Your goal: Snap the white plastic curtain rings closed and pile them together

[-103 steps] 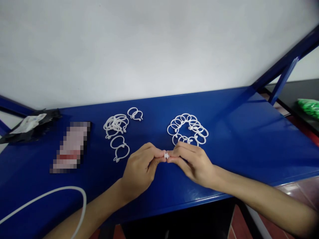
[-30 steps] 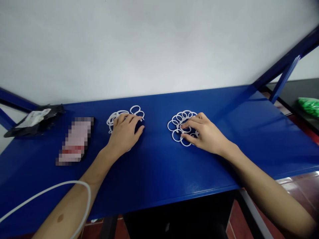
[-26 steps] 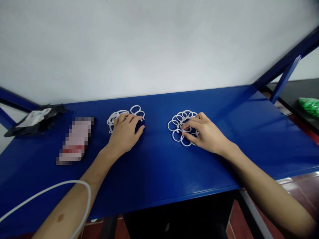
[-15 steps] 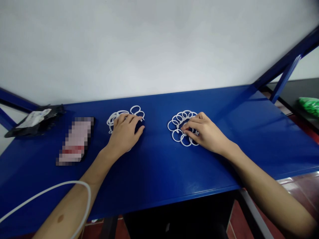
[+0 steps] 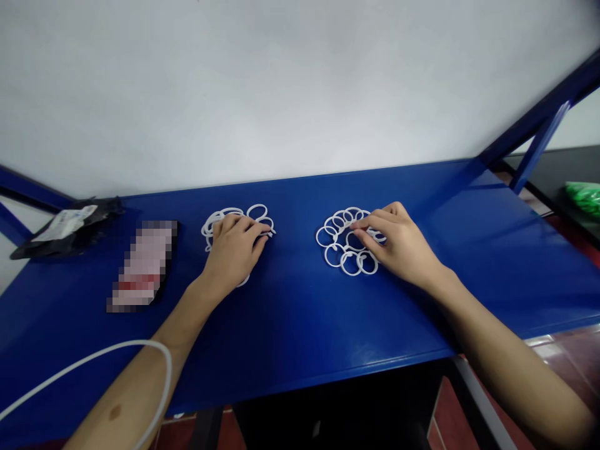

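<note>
While the left hand (image 5: 230, 250) covers white rings (image 5: 257, 205), the right hand (image 5: 404, 242) touches a ring cluster (image 5: 350, 252); whether either grip grasps anything, I cannot tell.

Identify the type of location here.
Likely a simple workbench or storage area, judging by the blue table with angled blue frame bars at its ends, the black plastic package with a white label, and the tiled floor. The exact room can't be told.
</note>
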`<action>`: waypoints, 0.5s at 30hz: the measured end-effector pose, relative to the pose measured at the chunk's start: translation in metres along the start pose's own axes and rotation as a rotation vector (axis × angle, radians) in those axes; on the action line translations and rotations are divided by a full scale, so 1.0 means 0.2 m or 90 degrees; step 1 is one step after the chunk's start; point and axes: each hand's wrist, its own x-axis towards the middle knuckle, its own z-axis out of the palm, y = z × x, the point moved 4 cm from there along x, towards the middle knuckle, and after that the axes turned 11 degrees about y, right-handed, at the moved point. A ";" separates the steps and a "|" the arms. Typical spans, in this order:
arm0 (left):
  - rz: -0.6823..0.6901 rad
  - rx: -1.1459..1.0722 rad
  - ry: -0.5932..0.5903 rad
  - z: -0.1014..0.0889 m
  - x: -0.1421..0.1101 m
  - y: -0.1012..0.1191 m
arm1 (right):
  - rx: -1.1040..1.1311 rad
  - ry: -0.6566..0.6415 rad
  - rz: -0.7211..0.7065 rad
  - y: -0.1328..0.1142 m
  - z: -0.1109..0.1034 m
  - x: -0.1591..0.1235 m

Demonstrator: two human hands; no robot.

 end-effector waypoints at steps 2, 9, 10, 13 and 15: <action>0.001 -0.005 0.005 0.00 0.00 0.00 | -0.007 0.036 0.009 0.00 -0.02 0.01; 0.020 -0.170 0.028 -0.09 0.00 0.11 | 0.029 0.126 -0.024 -0.09 -0.04 -0.01; 0.018 -0.229 0.017 -0.12 -0.01 0.15 | 0.055 0.122 -0.042 -0.12 -0.03 -0.02; 0.026 -0.404 -0.041 -0.18 -0.05 0.27 | 0.148 0.069 -0.105 -0.25 0.03 -0.07; 0.042 -0.486 -0.064 -0.22 -0.08 0.33 | 0.202 0.025 -0.134 -0.31 0.07 -0.10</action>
